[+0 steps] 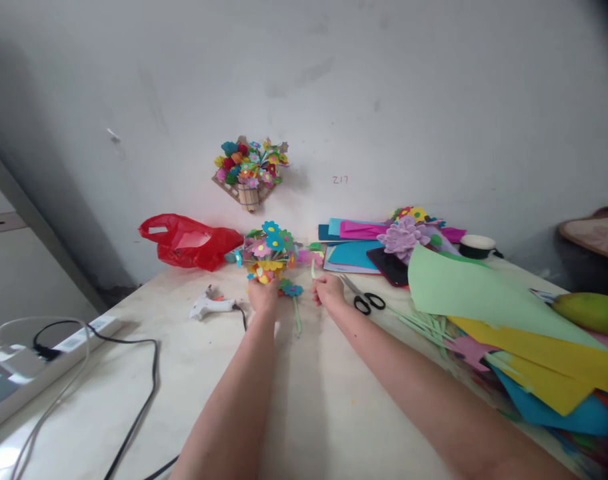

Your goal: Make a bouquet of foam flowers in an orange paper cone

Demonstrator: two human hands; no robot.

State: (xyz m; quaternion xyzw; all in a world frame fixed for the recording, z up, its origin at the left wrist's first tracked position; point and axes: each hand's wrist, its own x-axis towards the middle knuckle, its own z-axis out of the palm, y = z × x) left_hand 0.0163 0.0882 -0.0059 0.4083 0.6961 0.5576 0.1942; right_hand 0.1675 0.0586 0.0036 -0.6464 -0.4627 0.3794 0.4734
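My left hand (264, 295) reaches into a bunch of colourful craft flowers (275, 240), its fingers closed round the lower yellow and orange blooms and partly hidden by them. Between the fingertips of my right hand (329, 291) a short pale green strip (313, 269) stands up, pinched. A blue craft flower (293, 291) with a pale green stem lies on the table between my hands. Scissors (363, 295) with black handles rest just right of my right hand. Left of my left hand is a white glue gun (211, 304).
A red plastic bag (189, 241) sits at the back left. A power strip (79, 343) with cables runs along the left. Coloured sheets (489, 300), green stems (424, 327), a phone (390, 267) and a purple flower (407, 235) fill the right. A flower decoration (251, 163) hangs on the wall.
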